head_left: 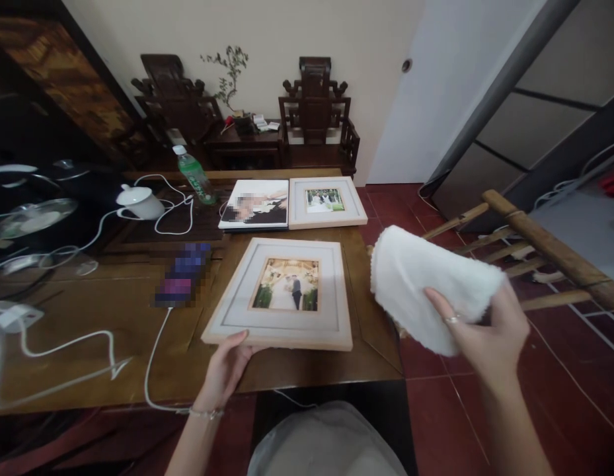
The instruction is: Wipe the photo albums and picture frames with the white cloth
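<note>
A light wood picture frame [344, 334] with a wide pale mat and a small wedding photo lies face up at the near edge of the table, its near side tilted up slightly. My left hand [232, 363] grips its near left edge, thumb on top and fingers underneath. To the right of the frame, past the table's edge, my right hand [490, 327] is closed on a folded white cloth [425, 277]. The thumb, with a ring, presses on the cloth's face, and the other fingers are hidden behind it.
Behind stand a second picture frame [353, 201] and a white-and-black photo panel [257, 198]. To the left are a phone [185, 274] on a white cable, a lidded white cup [141, 201] and a green-labelled bottle [195, 173]. A wooden chair [549, 244] is at the right.
</note>
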Tool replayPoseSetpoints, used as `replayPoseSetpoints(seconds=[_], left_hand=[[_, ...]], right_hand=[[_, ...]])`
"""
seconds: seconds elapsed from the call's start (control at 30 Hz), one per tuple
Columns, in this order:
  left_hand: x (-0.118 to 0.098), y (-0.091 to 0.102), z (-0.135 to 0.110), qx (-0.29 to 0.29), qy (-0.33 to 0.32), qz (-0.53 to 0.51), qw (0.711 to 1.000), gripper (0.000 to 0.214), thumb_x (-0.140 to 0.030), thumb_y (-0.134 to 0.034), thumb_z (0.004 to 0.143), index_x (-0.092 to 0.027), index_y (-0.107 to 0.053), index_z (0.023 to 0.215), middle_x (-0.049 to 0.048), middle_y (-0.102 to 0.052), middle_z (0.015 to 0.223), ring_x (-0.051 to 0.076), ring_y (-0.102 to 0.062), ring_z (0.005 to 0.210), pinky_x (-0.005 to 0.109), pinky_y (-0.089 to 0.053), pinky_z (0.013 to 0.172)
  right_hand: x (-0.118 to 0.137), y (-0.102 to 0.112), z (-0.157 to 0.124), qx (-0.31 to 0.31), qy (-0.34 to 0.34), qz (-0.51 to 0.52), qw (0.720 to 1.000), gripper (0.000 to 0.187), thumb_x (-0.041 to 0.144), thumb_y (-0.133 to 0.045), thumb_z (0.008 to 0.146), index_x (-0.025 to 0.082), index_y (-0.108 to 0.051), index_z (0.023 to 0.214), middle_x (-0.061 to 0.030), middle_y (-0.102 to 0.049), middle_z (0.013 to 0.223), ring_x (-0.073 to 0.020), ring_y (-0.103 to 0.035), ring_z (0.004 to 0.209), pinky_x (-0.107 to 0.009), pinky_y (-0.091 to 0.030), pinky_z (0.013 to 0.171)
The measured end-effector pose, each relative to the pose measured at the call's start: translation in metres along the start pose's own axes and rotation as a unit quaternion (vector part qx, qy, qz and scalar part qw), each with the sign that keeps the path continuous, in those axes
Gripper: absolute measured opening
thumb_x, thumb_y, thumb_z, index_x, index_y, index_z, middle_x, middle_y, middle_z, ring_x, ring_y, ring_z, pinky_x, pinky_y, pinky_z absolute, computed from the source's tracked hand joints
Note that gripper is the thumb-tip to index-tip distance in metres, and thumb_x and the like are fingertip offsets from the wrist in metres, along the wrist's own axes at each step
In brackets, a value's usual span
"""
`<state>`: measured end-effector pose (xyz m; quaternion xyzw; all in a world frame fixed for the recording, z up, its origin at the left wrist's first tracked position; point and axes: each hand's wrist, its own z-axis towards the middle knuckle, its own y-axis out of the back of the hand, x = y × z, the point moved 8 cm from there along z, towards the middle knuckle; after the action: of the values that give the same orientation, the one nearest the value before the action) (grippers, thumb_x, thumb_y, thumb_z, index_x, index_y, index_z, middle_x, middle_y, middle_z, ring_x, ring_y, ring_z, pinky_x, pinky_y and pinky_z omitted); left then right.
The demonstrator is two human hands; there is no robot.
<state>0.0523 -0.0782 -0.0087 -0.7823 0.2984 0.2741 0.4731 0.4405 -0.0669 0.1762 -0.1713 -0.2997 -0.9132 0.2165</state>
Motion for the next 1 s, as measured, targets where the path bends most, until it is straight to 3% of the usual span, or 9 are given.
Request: replayPoseSetpoints(seconds=[0.1, 0.2, 0.3, 0.53, 0.67, 0.73, 0.83, 0.9, 1.0], left_hand=[[0.013, -0.017, 0.001, 0.023, 0.034, -0.004, 0.999, 0.036, -0.017, -0.070, 0.069, -0.016, -0.066, 0.104, 0.0071, -0.073, 0.096, 0.029, -0.067, 0.096, 0.049, -0.055, 0.087], [0.029, -0.034, 0.000, 0.029, 0.083, -0.017, 0.996, 0.028, -0.012, -0.067, 0.072, -0.014, -0.065, 0.100, 0.0090, -0.073, 0.094, 0.026, -0.070, 0.088, 0.048, -0.054, 0.090], [0.042, -0.044, -0.001, 0.015, 0.114, -0.043, 0.992, 0.018, -0.007, -0.066, 0.073, -0.013, -0.064, 0.090, 0.0102, -0.073, 0.092, 0.026, -0.070, 0.090, 0.048, -0.051, 0.094], [0.048, -0.052, -0.005, 0.066, 0.117, -0.027, 0.991, 0.010, -0.019, -0.070, 0.077, -0.012, -0.068, 0.083, 0.0143, -0.070, 0.107, 0.028, -0.061, 0.112, 0.040, -0.048, 0.099], [0.037, -0.040, -0.013, 0.085, 0.144, 0.167, 0.972, 0.024, -0.032, -0.067, 0.081, -0.008, -0.071, 0.081, 0.0172, -0.073, 0.078, 0.024, -0.072, 0.071, 0.028, -0.055, 0.064], [0.016, -0.039, -0.012, 0.086, 0.088, 0.233, 0.965, 0.024, -0.030, -0.069, 0.079, -0.008, -0.070, 0.068, 0.0130, -0.068, 0.058, 0.018, -0.064, 0.046, 0.022, -0.043, 0.044], [-0.037, -0.044, 0.000, 0.025, -0.125, 0.307, 0.943, 0.005, -0.020, -0.072, 0.073, -0.015, -0.071, 0.072, 0.0037, -0.066, 0.060, 0.014, -0.060, 0.051, 0.021, -0.045, 0.056], [-0.064, -0.053, 0.013, -0.009, -0.255, 0.362, 0.897, 0.013, -0.019, -0.074, 0.069, -0.019, -0.072, 0.082, 0.0040, -0.067, 0.076, 0.019, -0.063, 0.074, 0.026, -0.048, 0.074], [-0.068, -0.079, 0.042, 0.044, -0.363, 0.491, 0.791, 0.034, -0.021, -0.069, 0.071, -0.021, -0.066, 0.106, 0.0100, -0.061, 0.112, 0.029, -0.053, 0.112, 0.042, -0.035, 0.103]], right_hand=[[0.030, -0.031, -0.009, 0.103, 0.113, -0.014, 0.988, 0.006, 0.020, -0.062, 0.079, 0.023, -0.058, 0.076, -0.0106, -0.062, 0.117, -0.0250, -0.061, 0.101, -0.037, -0.053, 0.080], [0.058, -0.073, -0.037, 0.253, 0.209, 0.041, 0.944, 0.026, 0.002, -0.043, 0.080, 0.022, -0.059, 0.082, -0.0096, -0.049, 0.138, -0.0254, -0.048, 0.125, -0.045, -0.048, 0.096], [0.069, -0.107, -0.062, 0.342, 0.233, 0.050, 0.909, 0.046, -0.008, -0.033, 0.073, 0.020, -0.062, 0.095, -0.0111, -0.047, 0.141, -0.0264, -0.033, 0.136, -0.057, -0.035, 0.106], [0.055, -0.153, -0.075, 0.398, 0.204, -0.003, 0.894, 0.056, -0.011, -0.036, 0.059, 0.015, -0.066, 0.099, -0.0161, -0.046, 0.141, -0.0305, -0.023, 0.139, -0.061, -0.026, 0.109], [0.055, -0.158, -0.075, 0.393, 0.203, 0.009, 0.897, 0.054, -0.010, -0.038, 0.058, 0.017, -0.066, 0.095, -0.0118, -0.049, 0.139, -0.0310, -0.023, 0.139, -0.069, -0.019, 0.107], [0.055, -0.158, -0.075, 0.389, 0.197, 0.016, 0.900, 0.053, -0.010, -0.037, 0.057, 0.018, -0.066, 0.093, -0.0104, -0.050, 0.139, -0.0312, -0.025, 0.139, -0.072, -0.017, 0.105], [0.055, -0.157, -0.075, 0.383, 0.197, 0.023, 0.902, 0.052, -0.009, -0.038, 0.058, 0.019, -0.066, 0.092, -0.0091, -0.050, 0.138, -0.0309, -0.027, 0.138, -0.072, -0.016, 0.105], [0.055, -0.158, -0.074, 0.380, 0.201, 0.025, 0.903, 0.052, -0.009, -0.038, 0.058, 0.019, -0.065, 0.093, -0.0088, -0.051, 0.138, -0.0305, -0.028, 0.138, -0.072, -0.017, 0.105], [0.054, -0.159, -0.073, 0.382, 0.205, 0.024, 0.901, 0.053, -0.009, -0.036, 0.057, 0.019, -0.064, 0.092, -0.0084, -0.050, 0.139, -0.0310, -0.029, 0.137, -0.071, -0.019, 0.105]])
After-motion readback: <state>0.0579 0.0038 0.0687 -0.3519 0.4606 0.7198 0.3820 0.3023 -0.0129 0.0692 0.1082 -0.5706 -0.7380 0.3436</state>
